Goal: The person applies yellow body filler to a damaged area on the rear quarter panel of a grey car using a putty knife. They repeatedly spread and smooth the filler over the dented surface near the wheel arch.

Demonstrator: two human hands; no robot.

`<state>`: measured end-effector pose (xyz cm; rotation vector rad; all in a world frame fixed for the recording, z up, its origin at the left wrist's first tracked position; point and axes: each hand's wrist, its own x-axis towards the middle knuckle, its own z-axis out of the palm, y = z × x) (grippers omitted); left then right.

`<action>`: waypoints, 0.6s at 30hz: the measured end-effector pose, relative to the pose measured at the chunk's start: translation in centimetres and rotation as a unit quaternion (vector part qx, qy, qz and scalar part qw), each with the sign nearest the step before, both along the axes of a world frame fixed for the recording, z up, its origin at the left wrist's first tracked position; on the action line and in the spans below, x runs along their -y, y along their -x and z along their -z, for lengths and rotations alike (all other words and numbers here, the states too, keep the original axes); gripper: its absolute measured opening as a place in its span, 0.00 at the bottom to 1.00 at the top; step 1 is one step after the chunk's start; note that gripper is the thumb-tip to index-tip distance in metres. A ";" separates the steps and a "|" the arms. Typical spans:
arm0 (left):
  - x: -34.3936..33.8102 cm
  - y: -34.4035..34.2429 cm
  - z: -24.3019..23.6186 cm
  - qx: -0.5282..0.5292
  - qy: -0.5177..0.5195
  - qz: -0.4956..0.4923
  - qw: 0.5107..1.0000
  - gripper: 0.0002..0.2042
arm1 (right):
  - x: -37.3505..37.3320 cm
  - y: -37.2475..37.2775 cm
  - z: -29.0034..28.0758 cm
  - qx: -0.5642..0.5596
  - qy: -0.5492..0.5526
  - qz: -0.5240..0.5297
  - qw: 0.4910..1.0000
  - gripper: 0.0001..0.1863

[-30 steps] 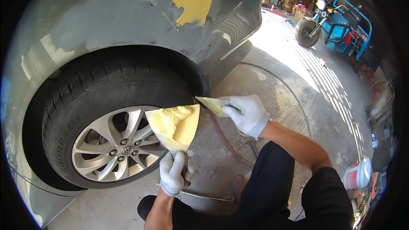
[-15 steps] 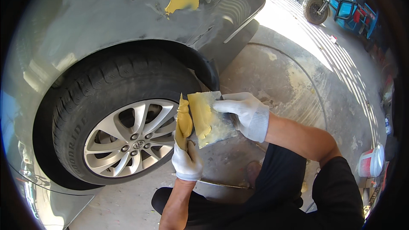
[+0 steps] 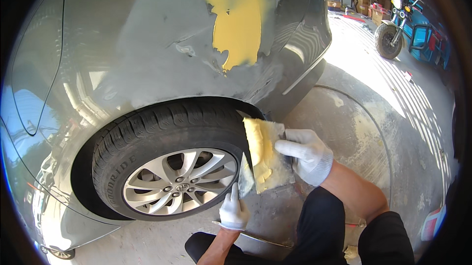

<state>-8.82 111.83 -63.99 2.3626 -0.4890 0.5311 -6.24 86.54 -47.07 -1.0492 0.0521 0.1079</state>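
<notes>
My gloved right hand (image 3: 305, 154) grips a flat spreader (image 3: 275, 174) carrying a thick bead of yellow putty (image 3: 255, 142) along its left side. Below and left of it, my gloved left hand (image 3: 233, 213) holds a second spreader (image 3: 246, 174), partly hidden behind the first. Both are in front of the car's rear tyre (image 3: 115, 167) and silver wheel (image 3: 152, 176). On the grey fender (image 3: 147, 58) above the wheel arch lies an irregular yellow filler patch (image 3: 236, 34), surrounded by dull, scuffed grey areas.
A blue three-wheeler (image 3: 423, 34) stands at the upper right, before stacked boxes (image 3: 364, 2). A white bucket (image 3: 432, 223) sits at the right edge. A hose (image 3: 368, 103) curves over the stained concrete floor (image 3: 344, 127). My bent black-clad knee (image 3: 319, 221) is below my hands.
The putty bulk has passed from the left spreader to the right one. The left spreader has dropped partly behind it. The view has tilted up, showing more of the fender.
</notes>
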 end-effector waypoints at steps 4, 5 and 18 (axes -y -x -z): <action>0.4 0.9 -0.4 -0.032 0.136 0.041 0.989 0.15 | 1.3 -2.0 -4.8 0.110 0.043 0.084 0.989 0.12; 0.7 0.9 -1.0 -0.067 0.176 0.041 0.981 0.09 | 1.6 -2.8 -5.8 0.118 0.047 0.080 0.989 0.13; 3.0 -1.7 -9.1 -0.490 0.347 0.189 0.777 0.09 | 1.7 -11.5 -16.5 0.253 0.518 0.476 0.664 0.13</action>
